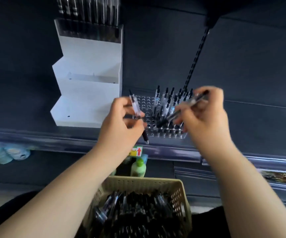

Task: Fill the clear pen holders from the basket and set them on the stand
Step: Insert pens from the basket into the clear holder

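The white stepped stand (87, 86) occupies the upper left of the frame. A filled holder (89, 30) is seated on its top step, and the two lower steps are seen bare.

The beige basket (180, 194) sits at bottom centre, just below the forearms, and is heaped with loose pens (138, 213).

The clear pen holder (166, 133) is located at centre frame, on the dark shelf (242, 74) just right of the stand's base. Only its right portion is stocked with upright pens (168, 100); the left rows of holes are open. Filling is judged partly done.

Risks noted:
- The holder stands near the shelf's front edge; a sideways push from either hand could slide it off toward the basket.
- The slanted pen could strike pens already seated and tilt or dislodge them.
- Two insertions made at once, amid visible motion blur, could result in a missed hole or a dropped pen.

The left hand (121, 124) is raised at the holder's left edge, fingers curled, with one clear-barrelled pen (136, 107) pinched nearly upright, its dark tip downward and clear of the holes.

The right hand (206, 114) is held over the holder's right side, fingers closed on a second pen (181, 112), which is slanted down-left with its tip at the hole grid. Whether that tip is entered cannot be told.
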{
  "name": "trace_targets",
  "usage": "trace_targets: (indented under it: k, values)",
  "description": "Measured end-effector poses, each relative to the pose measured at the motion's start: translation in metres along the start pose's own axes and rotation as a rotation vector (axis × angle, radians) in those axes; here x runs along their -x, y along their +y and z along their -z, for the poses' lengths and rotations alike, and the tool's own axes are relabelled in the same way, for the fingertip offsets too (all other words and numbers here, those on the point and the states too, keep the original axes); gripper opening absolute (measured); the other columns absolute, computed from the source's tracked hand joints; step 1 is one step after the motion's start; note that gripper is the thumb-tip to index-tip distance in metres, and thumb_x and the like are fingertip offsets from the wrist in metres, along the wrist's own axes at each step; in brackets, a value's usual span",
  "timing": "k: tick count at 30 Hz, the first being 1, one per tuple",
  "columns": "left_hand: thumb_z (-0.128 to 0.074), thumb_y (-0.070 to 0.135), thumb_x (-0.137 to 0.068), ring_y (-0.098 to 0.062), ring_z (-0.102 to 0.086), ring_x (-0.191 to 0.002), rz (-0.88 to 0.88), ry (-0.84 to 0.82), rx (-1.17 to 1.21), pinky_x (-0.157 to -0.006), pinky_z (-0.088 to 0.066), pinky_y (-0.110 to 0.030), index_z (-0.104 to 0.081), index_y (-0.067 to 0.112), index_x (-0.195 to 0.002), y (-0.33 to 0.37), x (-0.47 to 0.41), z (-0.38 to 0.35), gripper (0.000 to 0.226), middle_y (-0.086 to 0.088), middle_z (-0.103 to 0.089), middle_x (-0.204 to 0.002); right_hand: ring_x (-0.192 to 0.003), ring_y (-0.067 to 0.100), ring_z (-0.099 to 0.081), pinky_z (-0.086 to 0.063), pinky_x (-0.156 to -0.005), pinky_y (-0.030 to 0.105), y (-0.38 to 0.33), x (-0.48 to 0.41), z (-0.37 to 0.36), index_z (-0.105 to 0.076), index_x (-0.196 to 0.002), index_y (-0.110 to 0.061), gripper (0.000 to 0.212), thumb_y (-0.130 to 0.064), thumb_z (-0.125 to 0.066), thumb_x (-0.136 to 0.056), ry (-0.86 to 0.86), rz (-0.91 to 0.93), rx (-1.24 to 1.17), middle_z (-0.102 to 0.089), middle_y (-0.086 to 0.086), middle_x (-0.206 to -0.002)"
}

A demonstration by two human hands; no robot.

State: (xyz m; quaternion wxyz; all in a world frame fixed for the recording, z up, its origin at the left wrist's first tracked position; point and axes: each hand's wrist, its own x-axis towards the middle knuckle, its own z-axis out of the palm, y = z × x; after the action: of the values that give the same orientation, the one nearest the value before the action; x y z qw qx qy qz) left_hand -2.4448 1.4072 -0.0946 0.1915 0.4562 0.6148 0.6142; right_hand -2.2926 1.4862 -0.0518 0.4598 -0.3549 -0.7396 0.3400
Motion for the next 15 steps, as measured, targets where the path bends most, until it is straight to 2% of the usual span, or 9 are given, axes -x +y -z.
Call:
trace_targets:
  k: [3,5,9,12,15]
  values:
    - [-0.063,0.014,-0.083,-0.012,-0.069,-0.083,-0.053,-0.005,0.020,-0.074,-0.058,-0.038,-0.047,0.043,-0.093,0.007,-0.037,-0.006,0.035,0.013,-0.067,-0.089,-0.060,0.016,-0.068,-0.047,-0.051,0.035,-0.009,-0.037,-0.001,-0.039,-0.086,-0.037,0.018,-0.020,-0.044,-0.089,-0.029,0.061,-0.031,-0.069,0.001,-0.075]
    - [-0.062,0.022,-0.084,-0.015,-0.069,-0.084,-0.066,-0.024,0.033,-0.077,-0.057,-0.046,-0.050,0.046,-0.090,0.005,-0.056,-0.011,0.027,0.012,-0.067,-0.087,-0.058,0.013,-0.067,-0.046,-0.051,0.030,-0.008,-0.056,-0.007,-0.041,-0.084,-0.036,0.014,-0.023,-0.040,-0.091,-0.018,0.093,-0.038,-0.069,-0.001,-0.076]
    - [-0.066,0.024,-0.085,-0.009,-0.068,-0.082,-0.098,-0.041,-0.037,-0.080,-0.056,-0.042,-0.057,0.035,-0.095,-0.008,-0.068,-0.019,0.018,0.011,-0.069,-0.088,-0.061,0.010,-0.063,-0.048,-0.057,0.036,0.009,-0.065,-0.018,-0.047,-0.084,-0.037,0.011,-0.030,-0.042,-0.091,0.051,0.108,0.029,-0.065,-0.004,-0.073]
    - [-0.069,0.023,-0.080,-0.011,-0.068,-0.084,-0.076,-0.015,-0.016,-0.081,-0.055,-0.042,-0.060,0.031,-0.095,-0.016,-0.071,-0.019,0.018,0.009,-0.071,-0.090,-0.059,0.006,-0.058,-0.048,-0.060,0.029,0.022,-0.069,-0.020,-0.052,-0.084,-0.037,0.012,-0.027,-0.049,-0.091,0.025,0.096,0.104,-0.065,-0.007,-0.071]
    - [-0.065,0.028,-0.075,-0.008,-0.069,-0.085,-0.061,-0.008,0.002,-0.076,-0.054,-0.036,-0.061,0.031,-0.091,-0.019,-0.077,-0.015,0.017,0.012,-0.071,-0.093,-0.068,0.003,-0.060,-0.048,-0.063,0.021,0.026,-0.074,-0.018,-0.052,-0.087,-0.040,0.017,-0.023,-0.056,-0.089,-0.004,0.110,0.134,-0.065,-0.010,-0.075]
